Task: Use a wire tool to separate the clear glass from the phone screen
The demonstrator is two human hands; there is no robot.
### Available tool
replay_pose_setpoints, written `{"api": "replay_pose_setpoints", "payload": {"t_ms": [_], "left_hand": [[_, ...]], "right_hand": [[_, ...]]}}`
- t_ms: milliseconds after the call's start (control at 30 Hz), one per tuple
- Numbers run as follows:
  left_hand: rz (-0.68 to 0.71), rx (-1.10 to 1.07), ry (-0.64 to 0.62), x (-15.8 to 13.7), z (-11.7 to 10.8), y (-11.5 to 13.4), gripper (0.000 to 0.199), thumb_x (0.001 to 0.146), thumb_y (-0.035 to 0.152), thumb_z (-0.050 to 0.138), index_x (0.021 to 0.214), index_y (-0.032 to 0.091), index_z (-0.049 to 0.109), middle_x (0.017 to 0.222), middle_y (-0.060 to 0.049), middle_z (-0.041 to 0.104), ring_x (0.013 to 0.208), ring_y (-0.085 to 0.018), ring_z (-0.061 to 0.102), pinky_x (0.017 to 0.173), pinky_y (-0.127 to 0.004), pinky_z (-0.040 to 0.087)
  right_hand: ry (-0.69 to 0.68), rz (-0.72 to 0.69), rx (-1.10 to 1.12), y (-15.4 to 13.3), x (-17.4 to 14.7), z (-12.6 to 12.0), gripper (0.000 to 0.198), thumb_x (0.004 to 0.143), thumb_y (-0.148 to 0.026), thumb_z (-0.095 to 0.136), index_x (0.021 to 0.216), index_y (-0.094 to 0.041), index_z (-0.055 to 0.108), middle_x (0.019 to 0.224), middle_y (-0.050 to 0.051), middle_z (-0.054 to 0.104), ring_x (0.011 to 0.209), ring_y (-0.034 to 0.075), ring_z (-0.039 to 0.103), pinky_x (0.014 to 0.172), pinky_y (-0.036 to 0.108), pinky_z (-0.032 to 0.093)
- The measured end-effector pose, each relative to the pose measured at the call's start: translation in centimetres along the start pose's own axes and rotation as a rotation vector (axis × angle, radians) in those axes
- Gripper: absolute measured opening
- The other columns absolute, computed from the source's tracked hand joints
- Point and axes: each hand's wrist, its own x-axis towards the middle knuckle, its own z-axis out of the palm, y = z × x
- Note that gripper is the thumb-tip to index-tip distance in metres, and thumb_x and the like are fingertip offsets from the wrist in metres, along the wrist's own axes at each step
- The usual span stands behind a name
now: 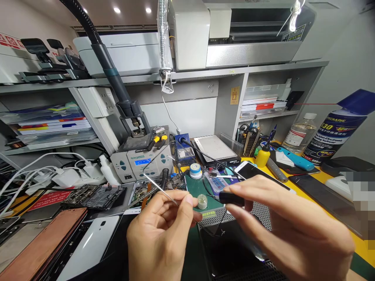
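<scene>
My left hand (166,230) is closed, pinching a thin metal rod (156,185) that slants up to the left, pointed like a tweezer or probe tip. Its lower part is hidden by the fingers. Between thumb and fingertips, my right hand (281,222) grips a small black block (231,199); its exact kind I cannot make out. Beneath both hands lies a glossy black phone or screen panel (228,253) on a dark perforated pad (260,212). Just beyond the left fingertips stands a small clear jar (202,201).
At the back are a rework station (140,164) with yellow-handled pliers (157,141) on top and a flat heating plate (212,150). Phone parts (93,197) and a white phone back (89,246) lie left. A spray can (334,128) and yellow bottle (263,157) stand right.
</scene>
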Motion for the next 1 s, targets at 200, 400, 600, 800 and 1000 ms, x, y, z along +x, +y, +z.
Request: {"api": "replay_pose_setpoints", "payload": {"t_ms": [200,400,600,800,1000], "left_hand": [[0.028,0.038,-0.002,-0.05,-0.06,0.00,0.021,0.076,0.040,0.079,0.078,0.020,0.074,0.070,-0.002,0.077,0.058,-0.017,0.071,0.057,-0.022,0.058],[0.054,0.079,-0.008,-0.19,-0.11,0.03,0.018,0.077,0.039,0.079,0.077,0.022,0.074,0.068,0.000,0.076,0.059,-0.016,0.072,0.059,-0.020,0.057],[0.049,0.085,0.001,-0.25,-0.06,0.13,0.019,0.076,0.039,0.079,0.076,0.021,0.074,0.068,-0.002,0.076,0.058,-0.018,0.072,0.059,-0.022,0.058],[0.028,0.096,0.013,-0.34,0.08,0.22,0.020,0.075,0.041,0.078,0.076,0.022,0.074,0.069,-0.003,0.077,0.059,-0.018,0.072,0.059,-0.022,0.058],[0.035,0.109,-0.003,-0.35,0.04,0.35,0.019,0.076,0.040,0.077,0.076,0.021,0.074,0.070,-0.002,0.077,0.059,-0.018,0.072,0.060,-0.022,0.058]], "right_hand": [[0.029,0.253,0.109,0.38,-0.45,0.27,0.028,0.085,-0.015,0.079,0.110,-0.028,0.075,0.091,-0.002,0.078,0.072,0.013,0.070,0.064,0.021,0.060],[0.020,0.259,0.101,0.38,-0.29,0.73,0.029,0.084,-0.015,0.080,0.110,-0.027,0.076,0.090,-0.002,0.079,0.069,0.012,0.069,0.062,0.021,0.059],[0.051,0.228,0.082,0.54,-0.44,0.63,0.031,0.084,-0.013,0.080,0.112,-0.026,0.075,0.092,-0.001,0.079,0.071,0.013,0.069,0.065,0.023,0.059],[0.061,0.213,0.069,0.59,-0.33,0.75,0.033,0.084,-0.012,0.080,0.113,-0.027,0.074,0.089,-0.001,0.077,0.067,0.012,0.067,0.063,0.024,0.057],[0.081,0.212,0.042,0.67,-0.33,0.60,0.029,0.085,-0.012,0.080,0.110,-0.026,0.074,0.087,-0.003,0.076,0.068,0.011,0.066,0.064,0.022,0.056]]}}
